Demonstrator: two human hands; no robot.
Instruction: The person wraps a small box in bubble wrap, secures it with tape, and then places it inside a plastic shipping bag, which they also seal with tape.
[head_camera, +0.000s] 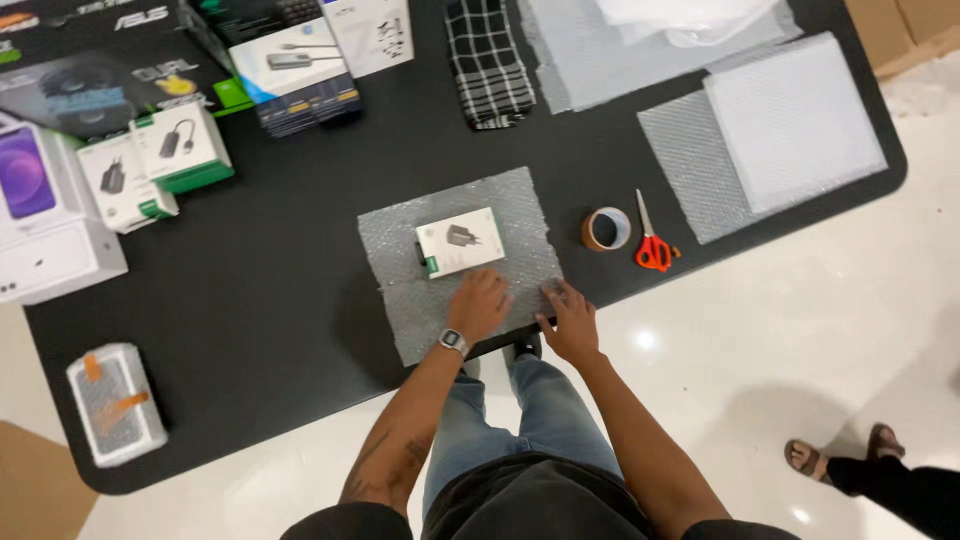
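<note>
**Two hands flat on a sheet of bubble wrap**

Nearest the camera are the person's dark shirt and blue jeans, with both forearms reaching out over the near edge of the black worktop. The left hand, a watch on its wrist, lies palm down on the bubble wrap sheet; its grip is relaxed and pressed flat, pinching nothing. The right hand rests at the sheet's near right corner, fingers spread on the wrap's edge, and whether it pinches the edge cannot be told.

Just beyond the left hand's fingertips, a small white box with a green edge and a charger picture sits near the middle of the sheet, slightly tilted.

To the right of the sheet stand a roll of brown tape and, just beside it, orange-handled scissors. Further right lie more bubble wrap pieces stacked near the worktop's corner. A checked cloth lies at the far edge. To the left are several boxed gadgets, white and green, with darker cartons behind. A wrapped parcel taped in orange sits at the near left corner.

On the pale floor at right, another person's sandalled feet show.
</note>
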